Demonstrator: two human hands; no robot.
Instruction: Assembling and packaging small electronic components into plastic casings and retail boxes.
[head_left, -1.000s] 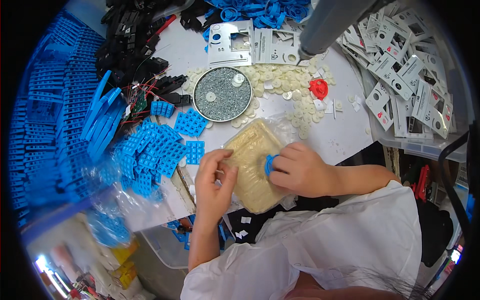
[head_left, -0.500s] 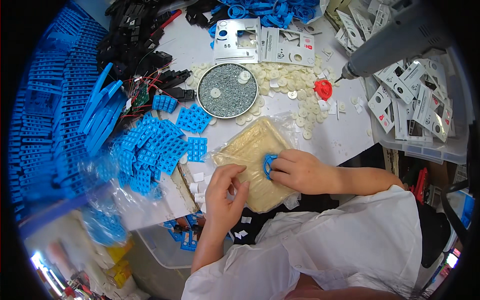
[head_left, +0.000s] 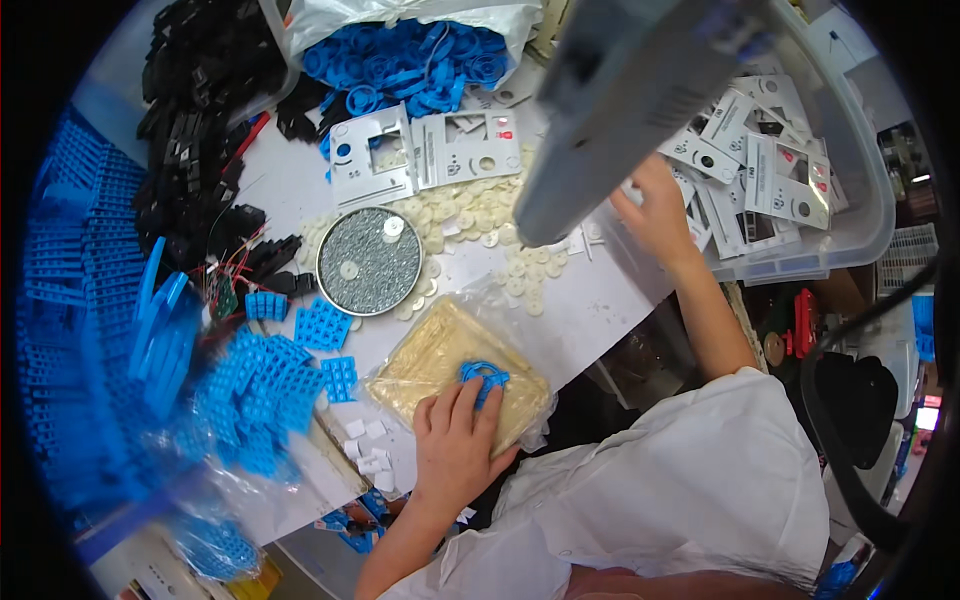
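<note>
A blue ring-shaped plastic part (head_left: pixel 482 371) lies on a yellowish block wrapped in clear plastic (head_left: pixel 420 350). My left hand (head_left: pixel 455 440) rests on the block, its fingertips closed against the near side of the blue part and holding it there. In front of the view hangs a grey power screwdriver (head_left: pixel 610 120), its body blurred and its tip not showing. My right hand (head_left: pixel 660 215) is raised close beside the screwdriver, near the bin of panels. The screwdriver's body covers part of its fingers, so their grip is hidden.
A round tin of small screws (head_left: pixel 370 262) stands among scattered cream discs (head_left: pixel 455 215). Two silver-white panels (head_left: pixel 370 155) lie behind it. Blue keypads (head_left: pixel 255 385) pile up at left, with black parts (head_left: pixel 190 130) beyond. A clear bin (head_left: pixel 850 235) holds white panels at right.
My right hand has left the blue part and moved up and right to the screwdriver. My left hand has come down onto the blue part. The view has shifted; the red part no longer shows.
</note>
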